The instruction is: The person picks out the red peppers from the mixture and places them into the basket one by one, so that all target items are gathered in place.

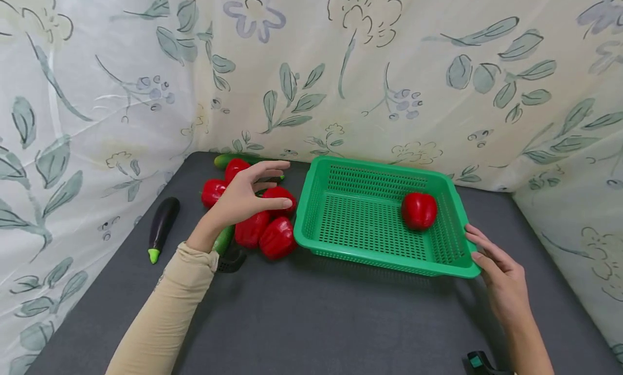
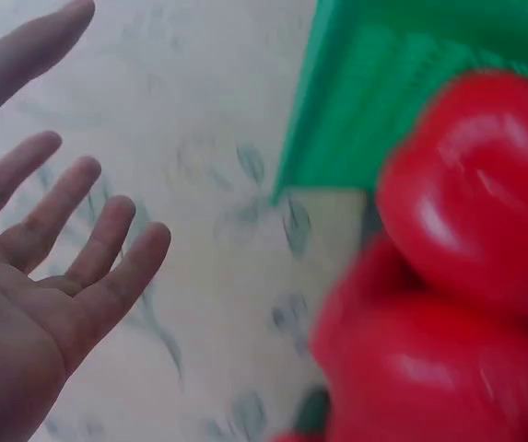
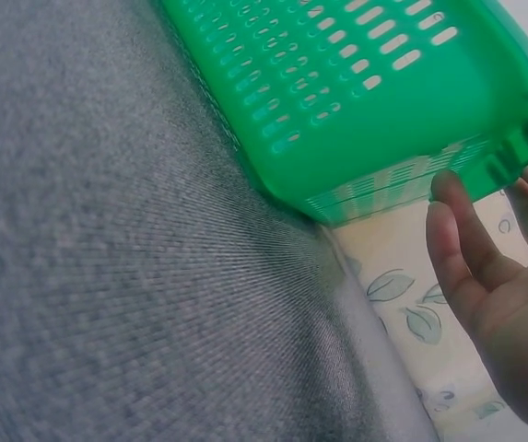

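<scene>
My left hand (image 1: 243,193) hovers over a cluster of red bell peppers (image 1: 278,237), fingers spread and nothing in its grasp. In the left wrist view its palm and spread fingers show beside the peppers (image 2: 475,193). A green plastic basket (image 1: 379,258) with slotted walls stands to the right of the cluster, with one red bell pepper (image 1: 419,211) inside near its right end. At that end my right hand (image 1: 501,280) holds the basket's rim. From the right wrist view, some fingertips (image 3: 448,189) lie below the rim against the outer wall.
An eggplant (image 1: 163,226) lies by the table's left edge. Behind the peppers is a long green cucumber (image 1: 225,160), and another green vegetable (image 1: 223,239) shows partly beneath my left wrist. Flower-patterned cloth (image 1: 311,83) hangs around the dark grey table (image 1: 340,321).
</scene>
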A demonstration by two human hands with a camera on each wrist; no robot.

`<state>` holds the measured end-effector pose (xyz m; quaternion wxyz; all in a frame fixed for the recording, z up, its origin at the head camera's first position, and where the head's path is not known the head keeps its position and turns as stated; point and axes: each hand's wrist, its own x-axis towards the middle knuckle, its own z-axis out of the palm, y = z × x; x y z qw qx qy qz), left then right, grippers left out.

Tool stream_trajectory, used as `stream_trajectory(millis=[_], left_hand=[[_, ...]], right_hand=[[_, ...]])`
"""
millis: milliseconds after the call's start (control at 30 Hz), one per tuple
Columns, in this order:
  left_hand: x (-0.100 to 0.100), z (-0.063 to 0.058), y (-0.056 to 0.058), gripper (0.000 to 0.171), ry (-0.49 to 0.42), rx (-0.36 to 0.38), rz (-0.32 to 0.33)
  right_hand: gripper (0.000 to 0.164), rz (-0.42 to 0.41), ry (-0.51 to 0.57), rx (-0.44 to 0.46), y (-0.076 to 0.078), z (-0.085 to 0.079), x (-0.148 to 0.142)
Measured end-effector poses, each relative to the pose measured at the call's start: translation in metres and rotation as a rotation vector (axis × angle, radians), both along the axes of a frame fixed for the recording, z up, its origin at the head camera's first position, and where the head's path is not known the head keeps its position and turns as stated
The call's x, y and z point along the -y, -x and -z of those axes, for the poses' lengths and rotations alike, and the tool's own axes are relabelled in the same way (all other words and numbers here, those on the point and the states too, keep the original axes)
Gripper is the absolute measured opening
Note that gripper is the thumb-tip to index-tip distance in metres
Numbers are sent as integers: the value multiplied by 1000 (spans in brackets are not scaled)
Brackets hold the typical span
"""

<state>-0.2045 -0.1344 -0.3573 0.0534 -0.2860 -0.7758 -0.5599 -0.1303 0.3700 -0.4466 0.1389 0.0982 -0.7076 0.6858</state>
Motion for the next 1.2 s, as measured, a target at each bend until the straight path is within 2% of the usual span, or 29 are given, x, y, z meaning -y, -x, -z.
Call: stream_trajectory(millis=[67,267,467,667,900,1033,1200], left_hand=[[14,8,-4,64,-29,36,-33],[38,16,-25,62,-96,89,-122],[51,27,-31,65,-80,106,-170],[63,42,-29,65,-119,117,-158],[84,76,-18,73,-153,79,-64],[91,86,-18,75,-147,75,-21],[94,92,-20,75,-112,88,-26]], right_hand=[[38,-1,1,-4,0,0,0],[39,-5,5,-8,0,2,0],[38,-8,15,-6,-1,4,0],[38,-1,8,-4,-1,3,1],[38,9,25,-3,-1,5,-1],[39,2,28,-2,-1,5,-1],[39,-5,15,-3,-1,4,-1]])
